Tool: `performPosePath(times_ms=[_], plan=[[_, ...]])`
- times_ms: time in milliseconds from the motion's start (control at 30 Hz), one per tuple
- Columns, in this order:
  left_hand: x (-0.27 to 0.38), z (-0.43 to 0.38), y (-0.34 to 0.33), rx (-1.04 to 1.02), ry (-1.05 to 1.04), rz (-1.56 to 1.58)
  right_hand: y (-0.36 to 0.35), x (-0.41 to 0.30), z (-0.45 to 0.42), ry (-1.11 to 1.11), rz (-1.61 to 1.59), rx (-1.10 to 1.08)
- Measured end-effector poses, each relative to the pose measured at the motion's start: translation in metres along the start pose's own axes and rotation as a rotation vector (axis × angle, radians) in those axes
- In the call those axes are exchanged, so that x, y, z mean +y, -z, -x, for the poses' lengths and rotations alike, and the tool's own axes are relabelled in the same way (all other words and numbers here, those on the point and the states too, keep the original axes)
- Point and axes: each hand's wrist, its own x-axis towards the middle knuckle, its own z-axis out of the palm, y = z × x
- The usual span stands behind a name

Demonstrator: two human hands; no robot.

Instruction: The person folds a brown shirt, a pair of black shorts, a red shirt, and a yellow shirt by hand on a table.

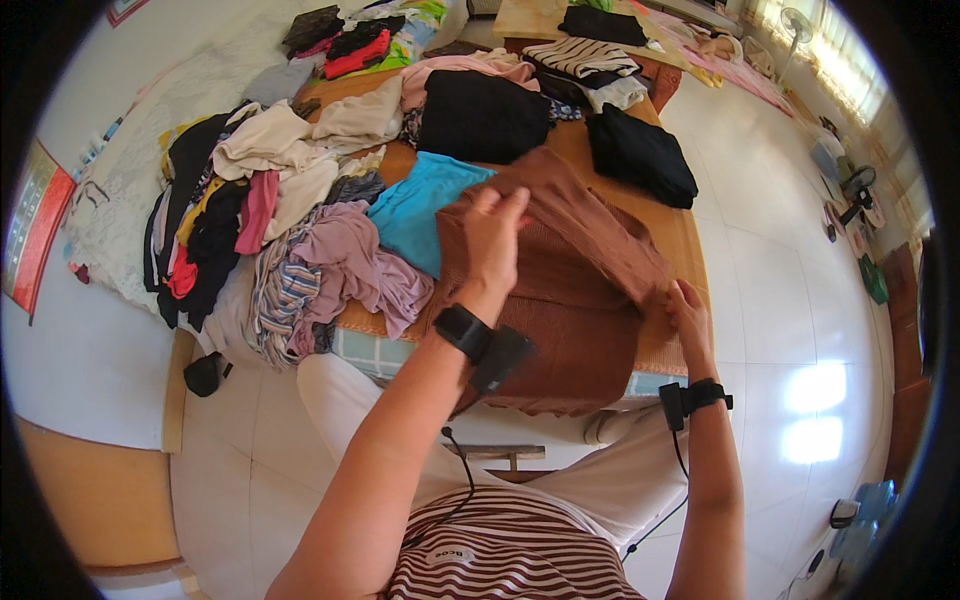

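A brown ribbed knit garment lies spread before me, its lower edge hanging over the front of the mat-covered bed. My left hand pinches its upper part, near the far left corner. At the right, my right hand grips the end of a sleeve that slants across the garment. Partly under the brown knit, to its left, is a bright blue garment. Both wrists wear black straps with small devices and cables.
Folded black garments sit behind the brown knit, with another black folded garment near the right edge. A loose heap of clothes, including a mauve garment, covers the left side. Farther back stands a striped folded garment on a stack.
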Motion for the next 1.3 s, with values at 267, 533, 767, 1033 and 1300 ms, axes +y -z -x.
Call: performPosePath(times_ms=[267, 533, 767, 1033, 1300], plan=[[-0.016, 0.003, 0.107, 0.29, 0.152, -0.019, -0.022, 0.005, -0.012, 0.073, 0.257, 0.022], [-0.007, -0.014, 0.106, 0.209, 0.353, 0.316, -0.056, -0.041, -0.009, 0.046, 0.474, 0.051], [-0.005, -0.003, 0.103, 0.127, 0.301, 0.196, -0.043, -0.04, -0.017, 0.065, 0.478, 0.136], [-0.006, 0.007, 0.104, 0.16, 0.288, 0.181, -0.063, -0.05, 0.004, 0.73, 0.629, 0.08], [0.005, 0.013, 0.097, 0.119, 0.266, 0.091, -0.043, -0.033, 0.021, 0.659, 0.698, -0.186]])
